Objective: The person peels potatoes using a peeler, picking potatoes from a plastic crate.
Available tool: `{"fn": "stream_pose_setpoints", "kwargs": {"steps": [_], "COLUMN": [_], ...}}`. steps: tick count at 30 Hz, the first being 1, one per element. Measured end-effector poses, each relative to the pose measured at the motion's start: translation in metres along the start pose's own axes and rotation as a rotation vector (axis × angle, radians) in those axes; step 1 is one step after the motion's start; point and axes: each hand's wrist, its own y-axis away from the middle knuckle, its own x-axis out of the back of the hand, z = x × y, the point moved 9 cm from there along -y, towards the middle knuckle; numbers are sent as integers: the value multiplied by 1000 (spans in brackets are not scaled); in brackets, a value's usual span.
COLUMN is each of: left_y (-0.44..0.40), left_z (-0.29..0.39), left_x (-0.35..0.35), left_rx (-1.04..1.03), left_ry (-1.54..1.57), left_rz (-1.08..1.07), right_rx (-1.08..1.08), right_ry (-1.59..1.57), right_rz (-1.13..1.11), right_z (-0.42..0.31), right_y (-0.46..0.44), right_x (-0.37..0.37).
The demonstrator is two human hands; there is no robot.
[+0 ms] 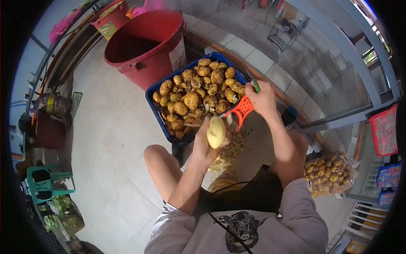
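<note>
A peeled, pale yellow potato (216, 132) lies in my left hand (203, 142), whose fingers curl round it in front of my knees. My right hand (262, 100) grips an orange peeler (243, 109) with holes in its body, just up and to the right of the potato. A green piece (255, 86) sticks out above that hand's fingers. Beyond both hands is a blue crate (152, 112) with many unpeeled, soil-marked potatoes (191, 100). Peelings (237, 146) lie on the floor beneath my hands, partly hidden by them.
A large red bin (144, 63) stands behind the crate, with a smaller red bucket (111, 19) farther back. On the right, a clear bag of potatoes (330, 173) sits beside my knee. A green stool (48, 182) is at the left, and a glass panel (334, 80) borders the right.
</note>
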Motion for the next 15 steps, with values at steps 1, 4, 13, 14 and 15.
{"fn": "stream_pose_setpoints", "kwargs": {"steps": [1, 4, 13, 14, 15], "left_y": [-2, -5, 11, 18, 16], "left_z": [3, 8, -5, -10, -9], "left_x": [0, 17, 1, -15, -19], "left_rx": [-26, -62, 39, 173, 174], "left_ry": [106, 33, -186, -179, -179], "left_rz": [-24, 59, 28, -216, -215], "right_rx": [3, 570, 5, 5, -2], "right_ry": [13, 178, 157, 154, 46], "right_rz": [8, 32, -62, -60, -44], "right_z": [-5, -97, -7, 1, -1], "right_y": [10, 59, -4, -4, 0], "right_x": [-8, -7, -3, -6, -6]}}
